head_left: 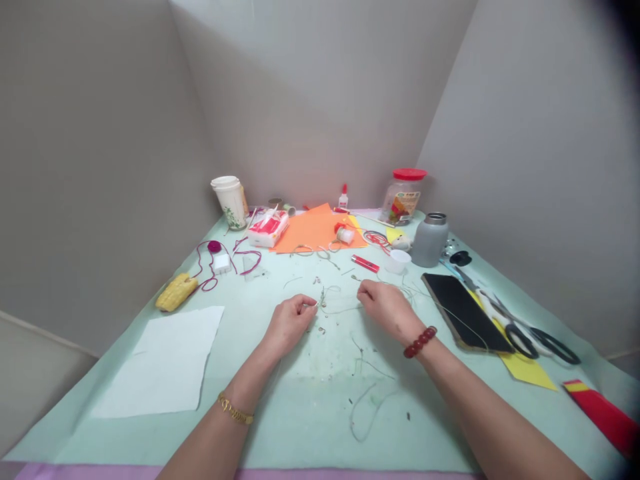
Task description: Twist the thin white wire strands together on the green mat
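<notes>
Thumb and fingertips pinched together, my left hand [289, 324] grips a thin pale green cord [344, 311] beside a small knotted bit [323, 298]. The cord runs across to my right hand [387, 307], which is closed on its other stretch. Both hands are just above the green table cover [300, 413]. Tiny beads or scraps [321, 329] lie between them, too small to make out. Loose cord pieces [367, 407] curl on the cover nearer to me. Beyond my right hand is a red lighter [365, 263].
On the right are a black phone [465, 310], scissors [520, 327], a grey bottle [431, 240] and a small clear cup [399, 261]. Orange paper [307, 233], a tissue pack [269, 228] and a red-lidded jar [403, 200] stand behind. White paper [160, 367] and a yellow corn-like object [177, 292] lie left.
</notes>
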`<state>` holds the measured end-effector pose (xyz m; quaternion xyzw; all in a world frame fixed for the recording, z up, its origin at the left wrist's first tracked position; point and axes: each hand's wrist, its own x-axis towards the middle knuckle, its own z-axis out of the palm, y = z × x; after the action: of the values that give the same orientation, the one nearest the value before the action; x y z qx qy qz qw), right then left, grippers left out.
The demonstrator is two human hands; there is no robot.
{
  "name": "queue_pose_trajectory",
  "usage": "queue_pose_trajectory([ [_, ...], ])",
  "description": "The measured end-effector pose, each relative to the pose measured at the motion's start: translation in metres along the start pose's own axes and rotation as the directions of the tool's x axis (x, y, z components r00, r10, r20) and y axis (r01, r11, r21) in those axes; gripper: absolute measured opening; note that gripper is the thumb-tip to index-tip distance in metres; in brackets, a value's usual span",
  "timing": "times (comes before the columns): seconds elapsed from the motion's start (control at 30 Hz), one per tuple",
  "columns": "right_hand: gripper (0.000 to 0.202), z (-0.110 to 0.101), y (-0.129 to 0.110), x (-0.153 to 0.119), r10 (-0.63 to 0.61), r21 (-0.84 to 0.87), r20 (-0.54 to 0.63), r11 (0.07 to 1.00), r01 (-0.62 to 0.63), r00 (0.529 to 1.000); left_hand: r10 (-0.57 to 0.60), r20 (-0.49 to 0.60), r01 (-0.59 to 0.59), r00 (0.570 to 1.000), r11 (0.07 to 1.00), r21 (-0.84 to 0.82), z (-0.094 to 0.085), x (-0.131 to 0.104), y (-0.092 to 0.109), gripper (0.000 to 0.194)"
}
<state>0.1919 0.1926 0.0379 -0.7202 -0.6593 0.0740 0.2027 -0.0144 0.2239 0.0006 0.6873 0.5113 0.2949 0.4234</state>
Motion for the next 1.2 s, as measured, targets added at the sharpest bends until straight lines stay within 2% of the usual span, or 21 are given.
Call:
queue_pose_trajectory([
  [0.17,0.019,-0.008,0.015,-0.001,0.068,-0.225,0.144,0.974,-0.034,0.987,-0.012,0.007,0.012,1.000,0.998,0.054,0.002,0.002,0.000,0.025],
  [0.23,0.017,-0.007,0.012,-0.002,0.033,-0.262,0.143,0.965,0.006,0.989,-0.011,0.001,0.011,1.000,0.997,0.073,0.003,0.002,-0.002,0.026],
  [0.27,0.015,-0.006,0.008,-0.002,-0.007,-0.264,0.106,0.964,0.035,0.994,-0.006,-0.008,0.007,1.000,0.997,0.079,0.004,0.003,-0.002,0.026],
  [0.37,0.013,0.002,-0.009,-0.001,-0.119,-0.158,-0.073,0.982,0.106,0.990,0.011,-0.026,-0.009,1.000,0.996,0.089,0.005,0.002,-0.003,0.026],
  [0.43,0.015,0.013,-0.023,0.001,-0.119,0.017,-0.108,0.992,0.122,0.987,0.017,-0.029,-0.014,0.999,0.996,0.089,0.005,0.002,-0.003,0.026],
  [0.53,0.011,0.034,-0.040,0.005,-0.080,0.210,-0.015,0.974,0.081,0.997,0.020,-0.037,-0.017,0.999,0.997,0.080,0.004,0.002,-0.001,0.023],
  [0.67,0.012,0.052,-0.046,0.009,-0.066,0.246,0.010,0.967,0.062,0.998,0.019,-0.042,-0.014,0.999,0.993,0.114,0.004,0.001,0.002,0.023],
  [0.77,0.012,0.053,-0.042,0.011,-0.080,0.269,0.013,0.960,0.074,0.997,0.057,-0.052,-0.042,0.997,0.965,0.260,0.003,-0.002,0.008,0.020],
  [0.9,0.010,0.051,-0.038,0.013,-0.070,0.295,0.073,0.954,0.046,0.995,0.191,-0.047,-0.143,0.981,0.857,0.495,-0.001,-0.003,0.021,0.017],
  [0.97,0.010,0.051,-0.038,0.013,-0.069,0.307,0.089,0.951,0.039,0.994,0.154,-0.036,-0.116,0.987,0.860,0.497,-0.003,0.002,0.027,0.019],
  [1.1,0.011,0.051,-0.038,0.013,-0.067,0.322,0.093,0.946,0.034,0.993,-0.020,0.000,0.018,1.000,0.911,0.413,0.001,0.015,0.037,0.029],
  [1.2,0.012,0.050,-0.037,0.013,-0.057,0.328,0.095,0.945,0.023,0.994,-0.053,-0.006,0.051,0.999,0.913,0.405,0.009,0.022,0.038,0.027],
])
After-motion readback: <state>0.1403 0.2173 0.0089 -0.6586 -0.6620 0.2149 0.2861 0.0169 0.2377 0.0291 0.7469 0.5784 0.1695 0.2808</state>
